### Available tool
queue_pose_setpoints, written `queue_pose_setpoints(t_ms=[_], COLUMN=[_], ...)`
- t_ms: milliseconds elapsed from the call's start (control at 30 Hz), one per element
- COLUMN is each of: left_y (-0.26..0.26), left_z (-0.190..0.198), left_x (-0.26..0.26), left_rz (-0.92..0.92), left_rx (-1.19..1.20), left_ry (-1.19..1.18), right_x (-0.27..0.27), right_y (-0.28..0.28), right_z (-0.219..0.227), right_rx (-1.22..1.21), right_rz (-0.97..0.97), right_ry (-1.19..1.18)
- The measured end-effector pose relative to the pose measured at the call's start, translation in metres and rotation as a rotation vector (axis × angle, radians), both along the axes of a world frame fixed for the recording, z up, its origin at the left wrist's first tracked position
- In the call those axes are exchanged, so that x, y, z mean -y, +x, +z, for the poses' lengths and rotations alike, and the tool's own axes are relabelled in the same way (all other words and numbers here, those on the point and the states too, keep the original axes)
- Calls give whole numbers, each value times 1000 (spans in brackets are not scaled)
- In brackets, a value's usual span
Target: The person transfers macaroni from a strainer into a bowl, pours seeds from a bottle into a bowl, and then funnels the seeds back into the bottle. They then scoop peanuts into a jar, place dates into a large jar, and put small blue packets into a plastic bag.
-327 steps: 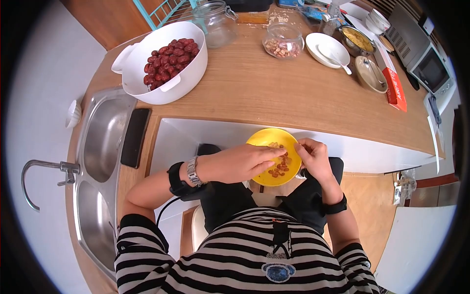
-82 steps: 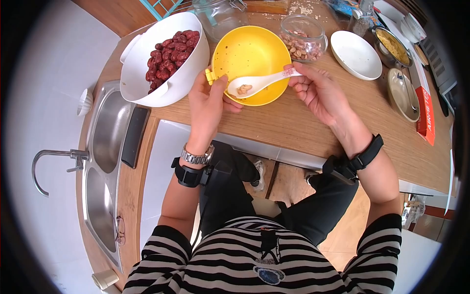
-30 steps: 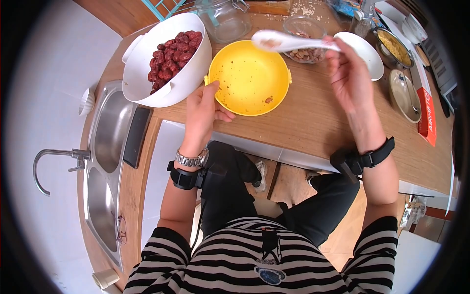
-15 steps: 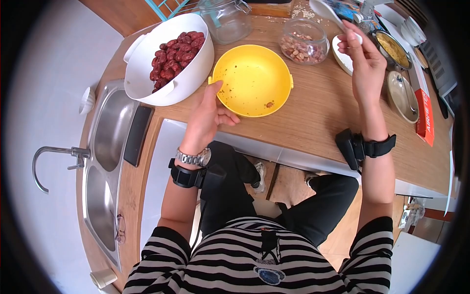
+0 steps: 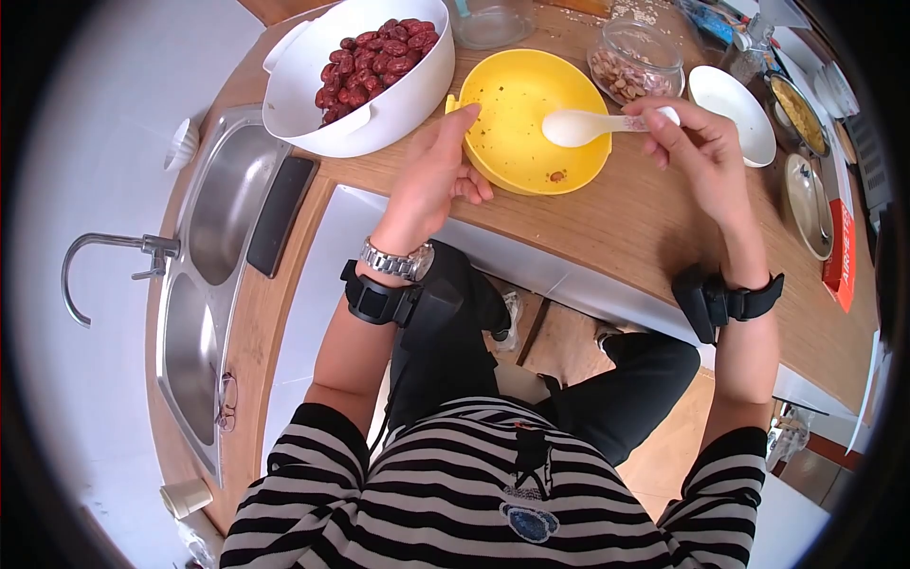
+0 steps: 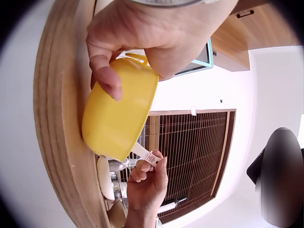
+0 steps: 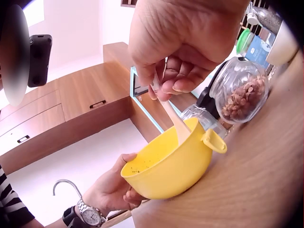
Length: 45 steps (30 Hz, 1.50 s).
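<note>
My left hand [image 5: 438,169] holds the yellow bowl [image 5: 512,85] at its left handle, thumb on the rim and fingers underneath. Inside, dark specks dot the wall, and one small brown piece [image 5: 556,176] lies near the front. My right hand [image 5: 697,152] pinches a white soup spoon [image 5: 576,127] by the end of its handle. In the right wrist view the spoon [image 7: 176,124] reaches down inside the bowl [image 7: 175,168], which leans toward my left hand [image 7: 107,192]. Just beyond the bowl stands a glass jar [image 5: 633,59] of reddish-skinned nuts.
A white pot [image 5: 412,100] of red dates stands left of the bowl, beside the steel sink [image 5: 227,204]. On the right are a white dish [image 5: 730,109], a metal bowl [image 5: 799,114] of yellow food, a beige dish [image 5: 806,204] and a red-orange box [image 5: 840,251].
Earliest, the yellow bowl was over the lap with nut pieces in it; later it is at the counter, mostly emptied. The spoon lifted nuts, swung up right past the jar, and is back in the bowl.
</note>
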<state>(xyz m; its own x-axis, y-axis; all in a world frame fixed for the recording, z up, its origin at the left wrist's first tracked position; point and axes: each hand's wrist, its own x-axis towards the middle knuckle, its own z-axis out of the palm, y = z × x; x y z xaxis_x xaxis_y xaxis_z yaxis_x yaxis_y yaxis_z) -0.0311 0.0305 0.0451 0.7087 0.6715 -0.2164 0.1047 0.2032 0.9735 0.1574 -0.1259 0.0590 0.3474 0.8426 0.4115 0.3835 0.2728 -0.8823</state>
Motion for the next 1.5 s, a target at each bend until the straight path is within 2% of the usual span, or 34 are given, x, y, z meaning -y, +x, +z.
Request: queue_pose_setpoints(t_ms=[267, 400, 500, 567, 600, 667, 767, 967, 1200, 1267, 1300, 1367, 1400, 1467, 1500], left_y=[1, 2, 4, 4, 4, 5, 7, 11, 11, 10, 10, 9, 9, 7, 6], left_z=[5, 6, 5, 5, 4, 2, 1, -2, -12, -14, -14, -14, -13, -9, -6], left_x=[1, 0, 1, 1, 0, 0, 1, 4, 1, 0, 0, -1, -2, -4, -5], left_rz=[2, 9, 8, 4, 4, 3, -10, -8, -36, -50, -34, -17, -10, -3, -13], left_rx=[-14, -22, -29, -37, -19, -2, -5, 0, 52, 49, 66, 83, 67, 51, 31], left_ry=[78, 68, 65, 69, 28, -11, -13, 30, -1, 15, 18, 21, 46, 72, 82], right_x=[1, -2, -4, -6, -7, -11, -13, -13, -13, -10, -9, -7, -7, -7, -7], right_y=[0, 0, -4, -7, -6, -4, -1, -1, 0, -4, -4, -5, -5, -6, -8], right_z=[-2, -7, -7, -10, -12, -17, -22, -24, -20, -16, -15, -13, -12, -10, -10], right_rx=[71, 30, -116, -439, -439, -710, -849, -957, -911, -708, -707, -411, -412, -166, -166], right_rz=[-2, 32, 101, 154, 153, 160, 190, 192, 210, 100, 99, -34, -33, -109, -109], right_ry=[-30, -17, -113, -132, -131, -165, -176, -139, -100, -47, -48, -7, -8, 18, 19])
